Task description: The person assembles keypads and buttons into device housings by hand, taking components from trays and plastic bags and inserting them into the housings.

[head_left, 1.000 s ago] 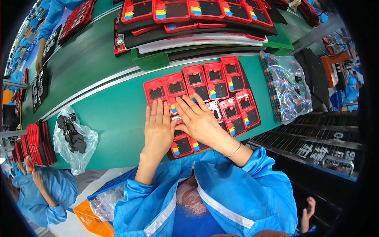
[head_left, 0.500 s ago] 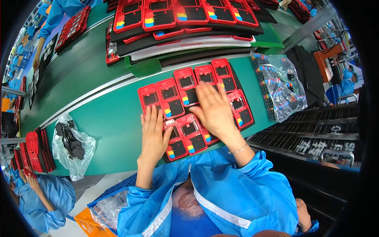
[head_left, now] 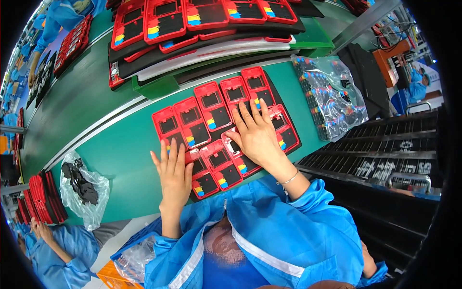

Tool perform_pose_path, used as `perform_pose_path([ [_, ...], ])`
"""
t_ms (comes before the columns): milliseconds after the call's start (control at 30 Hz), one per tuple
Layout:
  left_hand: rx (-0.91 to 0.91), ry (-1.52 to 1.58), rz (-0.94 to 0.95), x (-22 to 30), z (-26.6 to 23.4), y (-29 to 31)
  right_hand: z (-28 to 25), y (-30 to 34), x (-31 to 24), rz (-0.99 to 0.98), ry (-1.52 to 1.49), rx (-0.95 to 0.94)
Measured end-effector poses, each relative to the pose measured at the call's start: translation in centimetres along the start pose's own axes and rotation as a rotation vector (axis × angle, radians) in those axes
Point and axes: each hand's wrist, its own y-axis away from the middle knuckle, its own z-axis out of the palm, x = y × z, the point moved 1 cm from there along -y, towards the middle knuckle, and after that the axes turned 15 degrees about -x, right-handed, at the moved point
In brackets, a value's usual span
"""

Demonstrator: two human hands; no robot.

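Note:
Red plastic housings (head_left: 210,103) with dark windows lie in two rows on a black sheet (head_left: 277,95) in front of me. Each visible one carries a black panel and a yellow and blue patch. My left hand (head_left: 173,180) is spread at the lower left, its fingertips on or just over the leftmost housing (head_left: 167,123). Over the right part of the lower row lies my right hand (head_left: 260,139), palm down, fingers apart and pointing away from me. It covers parts of several housings. Neither hand grips anything.
Beyond the rows, more red housings (head_left: 163,19) sit stacked on layered sheets over a green stand (head_left: 156,86). A clear bag of small coloured parts (head_left: 332,96) lies right; a bag of black pieces (head_left: 84,183) lies left. Co-workers in blue sit at the left.
The whole view has shifted, so the table sits further left. My right hand has moved right across the housings, uncovering more of a lower-row one. My left hand has spread its fingers more.

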Motion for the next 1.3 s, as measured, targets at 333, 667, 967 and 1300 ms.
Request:
perform_pose_path([
  [333, 0.001, 0.048, -0.062, -0.3, 0.4, 1.0, -2.3, -0.6, 4.9, -0.038, -0.182, 0.064],
  [667, -0.021, 0.053, -0.095, -0.8, 1.0, 1.7, -0.3, -0.1, 8.0, 0.018, -0.208, -0.056],
  [967, -0.032, 0.148, -0.116, -0.6, 1.0, 4.7, -1.5, 1.9, 9.2, -0.053, -0.371, -0.081],
  [1300, -0.187, 0.240, -0.216, 2.6, 1.6, 5.9, -1.9, 8.5, 8.5, 0.292, -0.637, -0.085],
])
